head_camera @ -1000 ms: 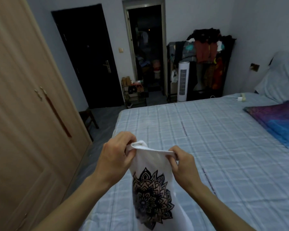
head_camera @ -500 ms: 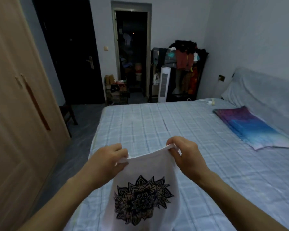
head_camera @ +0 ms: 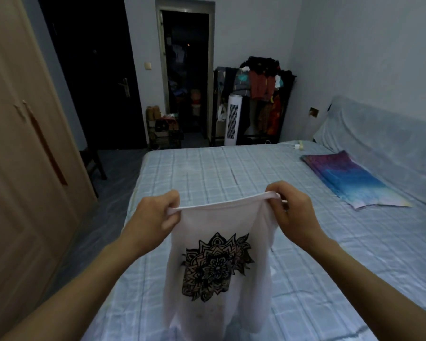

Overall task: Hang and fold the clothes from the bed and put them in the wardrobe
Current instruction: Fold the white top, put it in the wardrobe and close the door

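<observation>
A white T-shirt (head_camera: 219,222) with a black mandala print hangs in front of me above the bed (head_camera: 207,173). My left hand (head_camera: 155,215) pinches its top edge on the left, and my right hand (head_camera: 290,210) pinches the same edge on the right, stretching it flat between them. The shirt's lower part drapes down toward the checked blue sheet. A folded purple-and-blue cloth (head_camera: 349,180) lies on the bed at the right. The wooden wardrobe (head_camera: 17,168) stands at the left with its doors closed.
A dark door (head_camera: 94,77) and an open doorway (head_camera: 186,70) are at the far wall. A white tower fan (head_camera: 233,119) and a loaded clothes rack (head_camera: 263,94) stand beyond the bed. A dark stool (head_camera: 94,163) sits by the wardrobe.
My hands have moved apart along the shirt's top edge, spreading it wider. The view has swung to the right, showing more of the bed and less of the wardrobe.
</observation>
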Available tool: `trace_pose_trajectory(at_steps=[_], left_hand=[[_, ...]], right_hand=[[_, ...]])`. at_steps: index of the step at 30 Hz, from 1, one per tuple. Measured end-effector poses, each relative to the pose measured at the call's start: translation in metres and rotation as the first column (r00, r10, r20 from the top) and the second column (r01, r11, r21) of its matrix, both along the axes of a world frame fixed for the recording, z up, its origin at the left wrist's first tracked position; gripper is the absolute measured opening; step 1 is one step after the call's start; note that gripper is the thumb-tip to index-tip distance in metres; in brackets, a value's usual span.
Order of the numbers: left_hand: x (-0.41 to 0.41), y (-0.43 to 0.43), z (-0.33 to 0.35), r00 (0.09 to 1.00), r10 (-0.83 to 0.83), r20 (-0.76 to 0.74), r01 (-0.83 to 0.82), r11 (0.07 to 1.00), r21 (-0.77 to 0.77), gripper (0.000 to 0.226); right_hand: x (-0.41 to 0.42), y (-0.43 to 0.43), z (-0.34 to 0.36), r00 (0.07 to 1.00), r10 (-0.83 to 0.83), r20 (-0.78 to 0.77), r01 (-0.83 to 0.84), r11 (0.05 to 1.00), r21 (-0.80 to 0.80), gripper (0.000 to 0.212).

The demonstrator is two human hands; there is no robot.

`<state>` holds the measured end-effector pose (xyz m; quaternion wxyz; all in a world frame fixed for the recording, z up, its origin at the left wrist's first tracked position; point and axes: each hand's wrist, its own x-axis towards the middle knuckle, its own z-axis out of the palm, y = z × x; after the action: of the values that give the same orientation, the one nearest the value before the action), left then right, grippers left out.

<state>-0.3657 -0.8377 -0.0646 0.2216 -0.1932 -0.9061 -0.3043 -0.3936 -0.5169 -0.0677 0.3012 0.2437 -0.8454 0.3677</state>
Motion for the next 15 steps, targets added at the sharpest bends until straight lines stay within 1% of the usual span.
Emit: trace_pose_trajectory(at_steps=[1, 3, 5, 7, 11, 15], left_hand=[[0.001, 0.006, 0.003, 1.000, -0.005, -0.001, 0.005, 0.999, 0.037, 0.034], [0.002, 0.019, 0.010, 1.000, -0.014, -0.008, 0.014, 0.996, 0.090, 0.033], [0.003, 0.032, 0.017, 1.000, -0.019, -0.008, 0.020, 0.995, 0.100, 0.033], [0.003, 0.046, 0.023, 1.000, -0.030, -0.010, 0.030, 0.997, 0.070, 0.030], [0.006, 0.074, 0.034, 0.997, -0.051, -0.055, 0.052, 0.998, 0.018, 0.026], [0.018, 0.098, 0.042, 0.986, -0.056, -0.158, 0.039, 0.993, -0.110, 0.022]], right_hand=[[-0.001, 0.005, 0.002, 1.000, 0.008, 0.021, -0.007, 1.000, -0.021, 0.008], [-0.002, 0.018, 0.004, 1.000, 0.008, 0.018, -0.007, 0.999, -0.049, 0.012], [0.000, 0.033, 0.008, 1.000, 0.007, 0.011, -0.007, 0.998, -0.059, 0.010], [0.001, 0.050, 0.011, 1.000, 0.019, 0.007, -0.019, 0.999, -0.051, 0.004], [0.001, 0.086, 0.016, 1.000, 0.009, -0.024, -0.009, 1.000, -0.003, 0.011], [0.002, 0.118, 0.019, 0.995, -0.035, -0.098, 0.044, 0.995, 0.091, 0.020]])
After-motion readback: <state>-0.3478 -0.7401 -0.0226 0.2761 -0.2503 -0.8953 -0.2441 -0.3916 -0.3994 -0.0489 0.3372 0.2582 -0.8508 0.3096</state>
